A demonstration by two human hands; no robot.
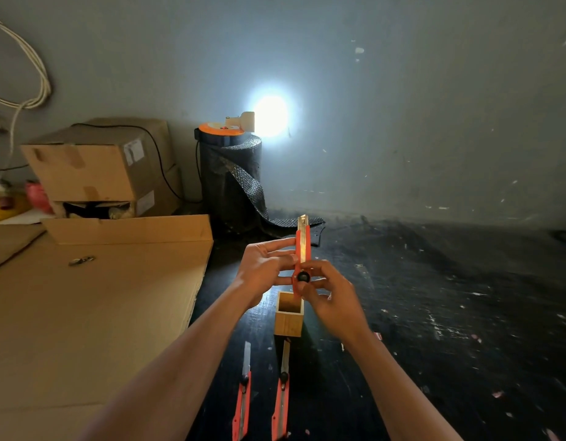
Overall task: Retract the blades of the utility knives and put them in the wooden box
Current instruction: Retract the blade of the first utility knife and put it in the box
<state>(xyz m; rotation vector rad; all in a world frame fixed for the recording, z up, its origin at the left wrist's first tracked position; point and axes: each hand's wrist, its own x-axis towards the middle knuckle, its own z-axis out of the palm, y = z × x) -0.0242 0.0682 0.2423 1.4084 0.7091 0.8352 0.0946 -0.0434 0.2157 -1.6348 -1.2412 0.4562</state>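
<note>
I hold a red utility knife upright above the wooden box, its blade tip sticking out at the top. My left hand grips the knife's body from the left. My right hand holds its lower end, with fingers at the black slider knob. The small square wooden box stands open on the dark floor just below my hands. Two more red utility knives lie on the floor in front of the box, one to the left and one to the right, both with blades extended towards the box.
Flat cardboard sheets cover the floor on the left, with stacked cardboard boxes behind. A black roll of mesh with a bright lamp on top stands by the wall. The dark floor stretches to the right.
</note>
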